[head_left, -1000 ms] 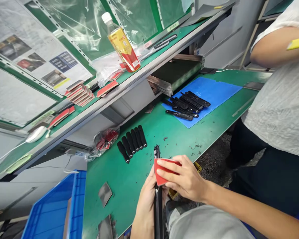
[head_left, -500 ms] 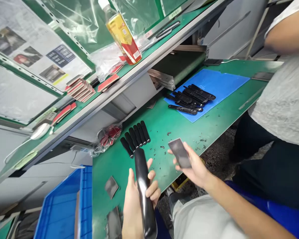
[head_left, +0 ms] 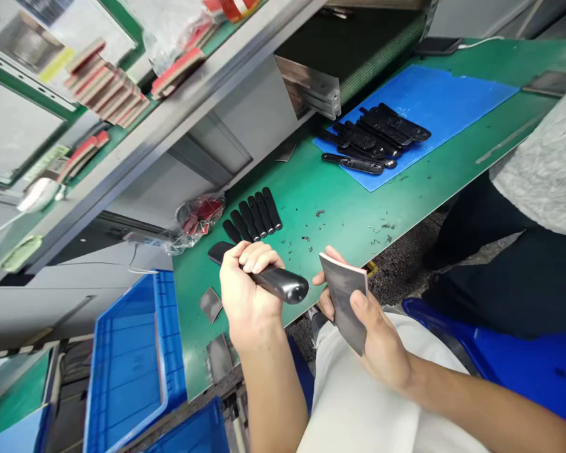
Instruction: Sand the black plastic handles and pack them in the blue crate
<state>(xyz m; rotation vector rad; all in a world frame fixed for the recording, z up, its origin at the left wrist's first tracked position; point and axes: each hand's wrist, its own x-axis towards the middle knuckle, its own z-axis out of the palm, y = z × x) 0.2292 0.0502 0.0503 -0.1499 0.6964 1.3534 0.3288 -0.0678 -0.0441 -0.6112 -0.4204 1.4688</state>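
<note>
My left hand [head_left: 252, 292] is wrapped round a glossy black plastic handle [head_left: 283, 284], whose rounded end points right, toward my other hand. In my right hand [head_left: 375, 330] is a thin, dark grey sanding pad [head_left: 344, 302] with a pale pinkish edge, gripped between thumb and fingers. A small gap separates the pad from the handle. Just beyond my left hand, several similar black handles [head_left: 259, 214] lie in a row on the green table [head_left: 302, 195]. Two worn grey abrasive pieces [head_left: 210, 304] rest near the table's left edge.
A blue mat [head_left: 457, 94] bears a pile of black handle parts [head_left: 377, 135]. Black shavings [head_left: 384, 226] are scattered on the table. Blue crates [head_left: 122, 371] stand at left. Overhead, a shelf [head_left: 179, 119] holds stacked red-and-beige pads [head_left: 106, 88]. A person in grey [head_left: 542, 151] is at right.
My left hand has turned the handle from nearly upright to pointing rightward. My right hand has tilted the sanding pad, showing its edge. The view has shifted downward and closer to the table.
</note>
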